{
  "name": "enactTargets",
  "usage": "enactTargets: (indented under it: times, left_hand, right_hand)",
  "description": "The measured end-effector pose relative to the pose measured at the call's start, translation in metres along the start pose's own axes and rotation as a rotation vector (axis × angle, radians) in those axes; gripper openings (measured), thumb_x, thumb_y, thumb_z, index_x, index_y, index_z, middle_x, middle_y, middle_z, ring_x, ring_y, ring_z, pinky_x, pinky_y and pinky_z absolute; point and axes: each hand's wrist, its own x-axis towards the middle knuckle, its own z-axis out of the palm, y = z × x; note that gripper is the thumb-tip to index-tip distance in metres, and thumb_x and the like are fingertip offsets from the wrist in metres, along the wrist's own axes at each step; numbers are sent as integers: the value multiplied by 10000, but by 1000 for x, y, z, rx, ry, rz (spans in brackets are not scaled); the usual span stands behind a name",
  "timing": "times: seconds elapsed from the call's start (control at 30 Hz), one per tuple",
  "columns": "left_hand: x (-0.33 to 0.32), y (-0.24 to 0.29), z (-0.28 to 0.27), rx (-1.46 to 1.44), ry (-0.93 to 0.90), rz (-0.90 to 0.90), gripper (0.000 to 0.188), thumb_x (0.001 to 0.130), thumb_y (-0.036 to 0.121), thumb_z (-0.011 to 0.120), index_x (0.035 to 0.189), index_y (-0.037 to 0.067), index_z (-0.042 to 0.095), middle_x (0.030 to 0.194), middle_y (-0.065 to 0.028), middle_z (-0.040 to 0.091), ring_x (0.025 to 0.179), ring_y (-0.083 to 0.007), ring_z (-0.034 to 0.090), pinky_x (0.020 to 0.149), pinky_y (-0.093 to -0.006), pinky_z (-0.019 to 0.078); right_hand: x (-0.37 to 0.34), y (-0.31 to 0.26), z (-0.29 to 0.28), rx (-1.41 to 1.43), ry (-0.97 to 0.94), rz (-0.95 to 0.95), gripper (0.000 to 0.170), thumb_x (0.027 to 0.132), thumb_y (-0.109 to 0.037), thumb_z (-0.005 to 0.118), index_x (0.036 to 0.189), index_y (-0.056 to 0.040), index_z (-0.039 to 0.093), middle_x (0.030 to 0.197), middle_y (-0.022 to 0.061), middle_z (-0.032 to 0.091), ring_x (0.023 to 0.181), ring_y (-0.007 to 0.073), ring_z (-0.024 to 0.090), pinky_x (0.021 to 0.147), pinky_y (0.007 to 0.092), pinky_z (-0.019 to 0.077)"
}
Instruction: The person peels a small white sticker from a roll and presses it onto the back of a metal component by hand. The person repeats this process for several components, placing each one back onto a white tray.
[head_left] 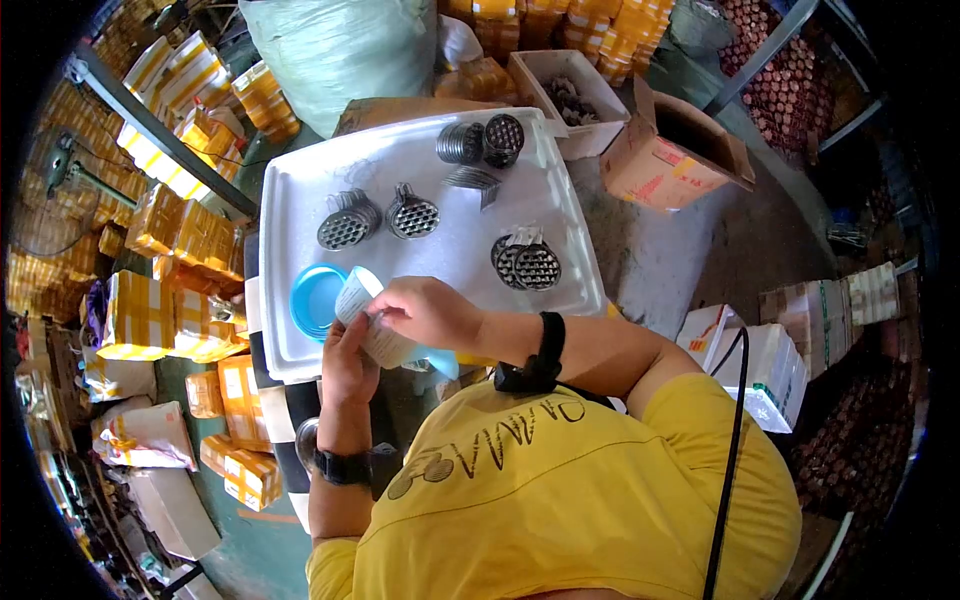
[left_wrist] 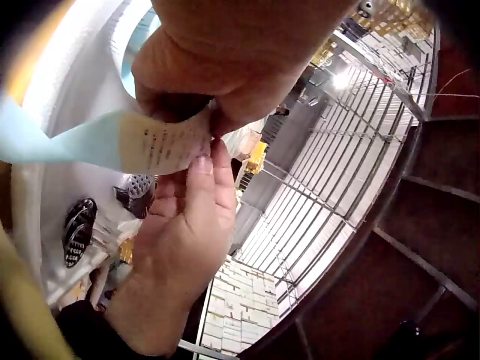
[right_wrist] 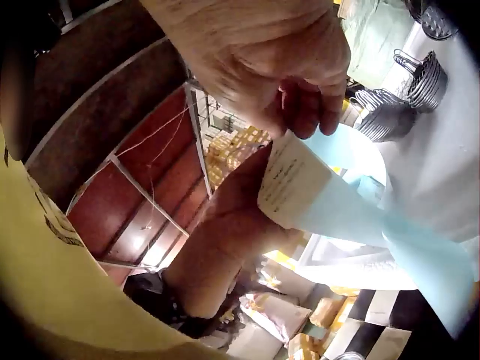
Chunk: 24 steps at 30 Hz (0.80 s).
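Both hands hold a pale blue strip with printed whitish labels [head_left: 388, 343] [left_wrist: 161, 142] [right_wrist: 294, 180] over the near left part of a white tray [head_left: 470, 250]. My left hand [head_left: 349, 365] [left_wrist: 225, 56] [right_wrist: 232, 221] grips the strip's edge from the left. Thumb and fingertips of my right hand [head_left: 432, 312] [left_wrist: 187, 232] [right_wrist: 262, 67] pinch its upper end, close to the left fingers. Beside them in the head view lies a round light blue ring-like object [head_left: 297, 303]. Part of the strip hangs twisted in both wrist views.
On the tray stand bunches of dark perforated metal discs [head_left: 345, 228], more discs [head_left: 412, 216] beside them, others at the back [head_left: 502, 140] and right [head_left: 536, 267]. Behind are a white foam box [head_left: 590, 140], an open carton [head_left: 665, 170] and a large pale sack [head_left: 340, 60]. Taped boxes [head_left: 140, 315] fill the left.
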Motion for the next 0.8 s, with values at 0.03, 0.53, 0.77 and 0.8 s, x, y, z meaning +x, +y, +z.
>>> enactTargets:
  times: [0.03,0.53,0.77,0.8]
  left_hand:
    - [1,0,0,-17,3,0,258,881,104,471,1125,22,488,1053,-78,570,957,-183,555,842,-318,435]
    - [3,-4,3,183,189,243,224,903,198,485,1012,16,558,901,-29,588,792,-100,541,692,-222,425]
    - [5,-1,-11,261,168,98,232,901,225,486,927,5,556,850,-49,575,742,-107,552,632,-218,444]
    - [2,2,-1,216,162,89,235,901,223,486,931,1,555,854,-54,575,747,-109,555,636,-221,448]
  right_hand:
    - [1,-1,-1,-13,-15,-13,173,704,-69,587,874,-43,601,811,152,612,749,320,589,661,394,472]
    - [3,1,5,213,-12,174,213,729,-31,593,939,-9,564,822,147,626,772,232,624,673,301,476]
    - [5,1,-2,115,-39,191,129,701,-63,617,815,-6,598,820,149,622,761,289,612,670,337,483]
    - [5,-1,-4,134,-33,192,113,700,-60,617,799,-9,601,813,144,621,758,289,608,664,338,481]
